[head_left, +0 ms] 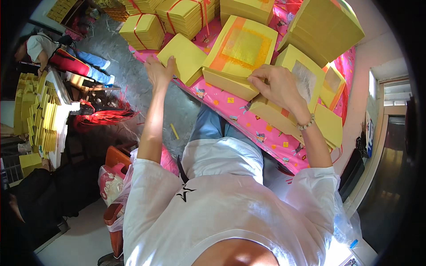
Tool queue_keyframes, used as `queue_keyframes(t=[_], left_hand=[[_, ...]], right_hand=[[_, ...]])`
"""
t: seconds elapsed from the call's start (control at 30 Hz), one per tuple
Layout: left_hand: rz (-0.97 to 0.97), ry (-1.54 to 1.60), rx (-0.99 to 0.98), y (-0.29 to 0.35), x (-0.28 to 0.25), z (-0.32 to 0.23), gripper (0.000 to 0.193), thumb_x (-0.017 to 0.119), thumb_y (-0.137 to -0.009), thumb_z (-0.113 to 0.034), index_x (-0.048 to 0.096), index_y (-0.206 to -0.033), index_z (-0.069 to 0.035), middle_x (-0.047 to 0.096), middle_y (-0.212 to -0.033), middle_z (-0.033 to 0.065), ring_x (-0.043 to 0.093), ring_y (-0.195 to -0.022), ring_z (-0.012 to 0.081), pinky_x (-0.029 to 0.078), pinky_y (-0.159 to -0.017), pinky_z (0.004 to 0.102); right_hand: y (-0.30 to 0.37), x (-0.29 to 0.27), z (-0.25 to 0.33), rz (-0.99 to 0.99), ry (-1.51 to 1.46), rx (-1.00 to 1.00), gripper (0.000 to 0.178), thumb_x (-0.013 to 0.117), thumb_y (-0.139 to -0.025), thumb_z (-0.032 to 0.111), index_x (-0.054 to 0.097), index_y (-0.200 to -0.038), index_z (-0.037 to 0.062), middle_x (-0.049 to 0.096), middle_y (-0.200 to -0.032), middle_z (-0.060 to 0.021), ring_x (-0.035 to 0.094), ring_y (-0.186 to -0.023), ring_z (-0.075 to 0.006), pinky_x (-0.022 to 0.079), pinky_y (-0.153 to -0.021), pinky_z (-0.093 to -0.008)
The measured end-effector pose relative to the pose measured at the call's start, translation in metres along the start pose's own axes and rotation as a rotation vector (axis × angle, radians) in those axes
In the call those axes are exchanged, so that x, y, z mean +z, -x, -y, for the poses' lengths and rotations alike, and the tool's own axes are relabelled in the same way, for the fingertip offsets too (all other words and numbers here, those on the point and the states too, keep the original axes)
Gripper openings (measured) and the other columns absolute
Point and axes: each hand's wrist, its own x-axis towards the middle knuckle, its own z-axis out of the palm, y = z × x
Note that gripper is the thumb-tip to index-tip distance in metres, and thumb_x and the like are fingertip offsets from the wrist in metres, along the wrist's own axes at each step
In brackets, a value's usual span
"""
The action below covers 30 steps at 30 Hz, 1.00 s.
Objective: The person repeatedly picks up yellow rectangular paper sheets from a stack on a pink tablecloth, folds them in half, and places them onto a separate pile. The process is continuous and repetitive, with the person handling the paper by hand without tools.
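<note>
My left hand (159, 72) rests at the left edge of a low stack of plain yellow paper (186, 60), its thumb and fingers apart. To the right lies a thicker stack of yellow paper (242, 46) printed with an orange band and a square patch. At that stack's near right corner my right hand (276, 84) has thumb and fingers pinched together on the edge of a yellow paper sheet. Its wrist wears a beaded bracelet (306, 123). Another stack with a silvery square (304, 80) is partly covered by the right hand.
Tied yellow bundles (142, 31) stand at the back of the table with a pink patterned cloth (230, 101). A tall yellow block (326, 31) leans at far right. On the left, another person (66, 55) stands by a table of yellow stacks (44, 119). Red strings (106, 116) hang nearby.
</note>
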Motion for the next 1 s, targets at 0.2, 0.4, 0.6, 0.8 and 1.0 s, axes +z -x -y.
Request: queue_keyframes(t=[0.2,0.4,0.6,0.8,1.0], left_hand=[[0.469,0.734,-0.034,0.012,-0.041,-0.067,0.043,0.071,-0.082,-0.02,0.054,-0.117,-0.002,0.058,-0.089,0.0068,0.055,-0.068,0.0139,0.046,-0.062,0.025],[0.701,0.929,0.034,0.035,-0.055,-0.102,0.035,0.068,-0.084,-0.01,0.056,-0.116,-0.003,0.059,-0.089,0.0027,0.056,-0.07,0.0071,0.046,-0.062,0.0214],[0.695,0.929,0.028,0.035,-0.049,-0.101,0.03,0.067,-0.084,-0.008,0.059,-0.112,-0.003,0.061,-0.085,0.004,0.059,-0.072,0.0086,0.047,-0.063,0.0228],[0.703,0.916,0.048,0.033,-0.055,-0.104,0.029,0.067,-0.084,-0.007,0.058,-0.112,-0.002,0.064,-0.084,0.0048,0.059,-0.071,0.0084,0.047,-0.062,0.0225],[0.695,0.872,0.084,0.033,-0.055,-0.103,0.031,0.068,-0.084,-0.009,0.059,-0.112,-0.002,0.064,-0.084,0.006,0.059,-0.069,0.0097,0.046,-0.061,0.023]], right_hand=[[-0.001,0.002,-0.007,0.021,-0.112,0.103,0.022,0.063,-0.083,0.022,0.071,-0.084,0.0014,0.068,-0.08,-0.0127,0.065,-0.071,-0.0263,0.05,-0.065,-0.0347],[-0.001,0.009,-0.015,-0.038,-0.178,0.092,0.024,0.062,-0.083,0.023,0.07,-0.082,0.0008,0.066,-0.073,-0.0142,0.065,-0.067,-0.0273,0.049,-0.062,-0.0358],[-0.001,0.01,-0.016,-0.074,-0.194,0.095,0.024,0.063,-0.081,0.025,0.07,-0.079,0.0014,0.064,-0.065,-0.0147,0.063,-0.059,-0.029,0.047,-0.058,-0.0378],[-0.001,0.009,-0.015,-0.088,-0.19,0.08,0.025,0.062,-0.081,0.025,0.07,-0.079,0.0014,0.062,-0.062,-0.0152,0.062,-0.057,-0.0298,0.047,-0.057,-0.0387],[-0.001,0.009,-0.015,-0.078,-0.187,0.091,0.025,0.063,-0.081,0.025,0.07,-0.079,0.0016,0.063,-0.063,-0.0153,0.062,-0.058,-0.0304,0.047,-0.056,-0.0388]])
